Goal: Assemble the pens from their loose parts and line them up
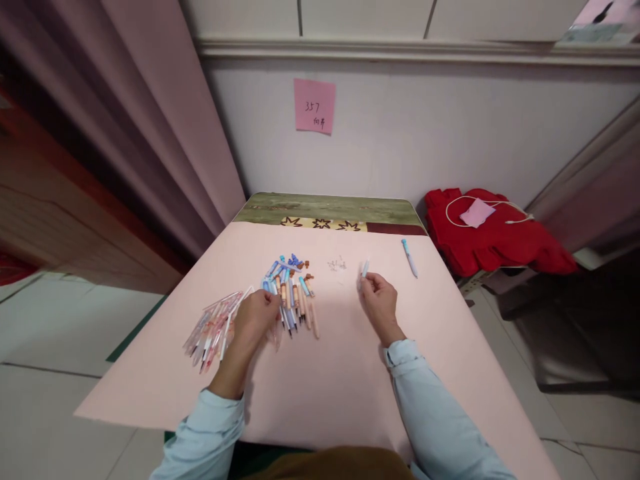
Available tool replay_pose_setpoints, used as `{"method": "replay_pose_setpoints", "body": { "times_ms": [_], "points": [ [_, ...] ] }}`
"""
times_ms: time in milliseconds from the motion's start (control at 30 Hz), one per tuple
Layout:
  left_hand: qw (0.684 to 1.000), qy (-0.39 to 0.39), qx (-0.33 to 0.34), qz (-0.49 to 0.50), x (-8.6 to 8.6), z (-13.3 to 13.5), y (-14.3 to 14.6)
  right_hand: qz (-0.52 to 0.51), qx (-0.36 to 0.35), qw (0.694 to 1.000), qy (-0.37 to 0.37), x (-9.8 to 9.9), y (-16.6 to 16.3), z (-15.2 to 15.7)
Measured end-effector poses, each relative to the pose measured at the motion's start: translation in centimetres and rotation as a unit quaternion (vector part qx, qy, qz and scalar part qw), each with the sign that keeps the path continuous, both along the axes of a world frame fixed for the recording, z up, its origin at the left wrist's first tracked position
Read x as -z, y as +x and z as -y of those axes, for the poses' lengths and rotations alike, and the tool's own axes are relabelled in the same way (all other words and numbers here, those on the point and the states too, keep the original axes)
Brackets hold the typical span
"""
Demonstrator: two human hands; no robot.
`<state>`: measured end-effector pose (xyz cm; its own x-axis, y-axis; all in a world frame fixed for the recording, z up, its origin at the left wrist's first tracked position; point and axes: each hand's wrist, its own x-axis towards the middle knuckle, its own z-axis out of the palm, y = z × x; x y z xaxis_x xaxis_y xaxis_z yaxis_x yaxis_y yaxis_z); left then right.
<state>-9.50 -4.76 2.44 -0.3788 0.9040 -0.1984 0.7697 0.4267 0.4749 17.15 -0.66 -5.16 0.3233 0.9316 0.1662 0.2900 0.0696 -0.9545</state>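
Fingers and thumb of my right hand (380,300) pinch a slim pale blue and white pen part (365,267), which points away from me above the pink sheet. My left hand (257,315) is closed at the left edge of a pile of pen parts (295,300) in blue, tan and white. What its fingertips grip, if anything, is hidden. Below it lies a clear pinkish piece (274,335). Left of that hand is a heap of clear and pinkish pen barrels (213,333). Small blue caps (294,259) and brown ones (307,265) sit at the pile's far end.
Tiny springs or clear bits (337,265) lie mid-table. A blue-topped pen (409,259) rests at the right on the pink sheet (340,387). Beyond the table's right edge are a red cloth (450,233) and a white cable (450,212). A pink note (315,107) hangs on the wall.
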Motion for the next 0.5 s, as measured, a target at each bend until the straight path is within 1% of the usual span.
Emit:
{"method": "replay_pose_setpoints", "body": {
  "times_ms": [100,167,233,267,300,333,367,400,433,500],
  "points": [
    [1.000,-0.002,0.008,-0.028,-0.1,0.0,0.0,-0.017,-0.009,1.000,-0.001,-0.2,0.0,0.0],
    [0.998,0.009,0.010,-0.054,-0.4,0.1,0.1,-0.046,-0.022,0.999,0.001,-0.5,-0.1,0.0],
    [0.996,0.045,0.008,-0.072,-0.7,0.0,0.4,-0.099,-0.049,0.994,0.003,-0.9,-0.3,0.2],
    [0.995,0.075,0.010,-0.065,-0.9,-0.2,0.8,-0.132,-0.070,0.989,0.003,-1.2,-0.5,0.3],
    [0.993,0.111,0.018,-0.037,-0.9,-0.4,1.5,-0.163,-0.096,0.982,0.002,-1.4,-0.7,0.4],
    [0.988,0.149,0.031,0.014,-0.9,-0.8,2.3,-0.189,-0.123,0.974,-0.002,-1.6,-0.8,0.6],
    [0.978,0.186,0.047,0.086,-0.8,-1.3,3.4,-0.205,-0.149,0.967,-0.007,-1.7,-1.0,0.8],
    [0.958,0.217,0.070,0.176,-0.6,-1.8,4.7,-0.210,-0.172,0.962,-0.014,-1.8,-1.2,1.0],
    [0.931,0.242,0.084,0.261,-0.3,-2.4,6.0,-0.204,-0.192,0.960,-0.017,-1.8,-1.3,1.2],
    [0.885,0.250,0.070,0.386,0.5,-3.4,8.7,-0.167,-0.220,0.961,-0.009,-1.7,-1.5,1.6]
  ]
}}
